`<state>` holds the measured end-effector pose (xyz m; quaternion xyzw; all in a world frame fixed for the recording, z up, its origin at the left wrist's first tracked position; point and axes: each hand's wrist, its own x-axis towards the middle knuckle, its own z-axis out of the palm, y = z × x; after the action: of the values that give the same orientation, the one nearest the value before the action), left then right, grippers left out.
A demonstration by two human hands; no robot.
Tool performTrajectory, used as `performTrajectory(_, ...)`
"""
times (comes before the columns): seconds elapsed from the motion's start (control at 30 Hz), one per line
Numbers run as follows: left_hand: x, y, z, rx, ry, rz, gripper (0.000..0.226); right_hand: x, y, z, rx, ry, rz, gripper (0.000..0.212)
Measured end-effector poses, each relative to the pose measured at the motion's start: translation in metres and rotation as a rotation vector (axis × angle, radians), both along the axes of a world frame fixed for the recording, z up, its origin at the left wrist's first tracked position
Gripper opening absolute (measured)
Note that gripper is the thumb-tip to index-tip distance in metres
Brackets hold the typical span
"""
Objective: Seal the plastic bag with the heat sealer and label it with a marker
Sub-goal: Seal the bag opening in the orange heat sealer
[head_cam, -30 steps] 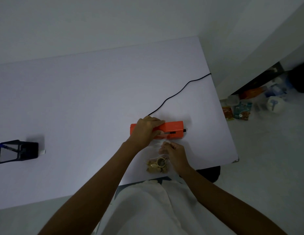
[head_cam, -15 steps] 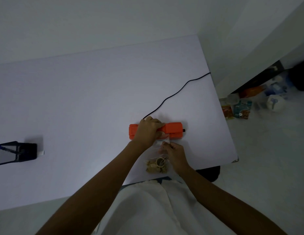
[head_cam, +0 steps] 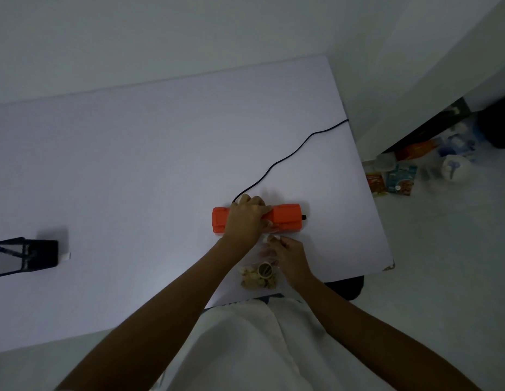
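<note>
Since a second ago the left hand (head_cam: 245, 218) has pushed the top of the orange heat sealer (head_cam: 286, 217) down, so the bar now lies level and closed. The right hand (head_cam: 291, 256) has crept toward 12 o'clock, up to the sealer's near edge.

The left hand lies across the middle of the sealer, fingers curled over its far side and thumb along the near side, gripping it and pressing down. The right hand sits just at 6 o'clock of the sealer. Its fingertips are drawn together, pinching the top edge of the clear plastic bag (head_cam: 259, 275) where that edge meets the sealer. Whether the bag's mouth lies inside the bar I cannot tell, because the hands cover it.

The bag lies flat on the white table (head_cam: 133, 165), reaching from the sealer toward 6 o'clock and close to the table's near edge. Small tan pieces and a round ring-like item are bunched at its bottom end.

A black cord (head_cam: 285, 158) leaves the sealer's far side and runs toward 1 o'clock, over the table's right edge. Well apart at 9 o'clock stands a black mesh pen holder (head_cam: 23, 256) with a blue pen (head_cam: 8, 248) in it. At 3 o'clock, beyond the table, food packets (head_cam: 401, 179) lie on the floor (head_cam: 443, 277).
</note>
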<state>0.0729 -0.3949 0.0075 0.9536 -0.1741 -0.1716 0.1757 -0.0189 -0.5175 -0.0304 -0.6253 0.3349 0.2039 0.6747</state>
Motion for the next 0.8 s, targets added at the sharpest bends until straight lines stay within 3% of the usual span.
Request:
performTrajectory(0.23,-0.0042,-0.0077,0.0011,0.106,-0.067,-0.012,0.030,0.0017,0.0020,0.0031,0.018,0.023,-0.021,0.020)
performTrajectory(0.8,-0.0052,-0.0066,-0.0015,0.104,-0.057,-0.001,0.030,-0.0034,0.0035,0.0039,-0.027,-0.011,0.008,0.021)
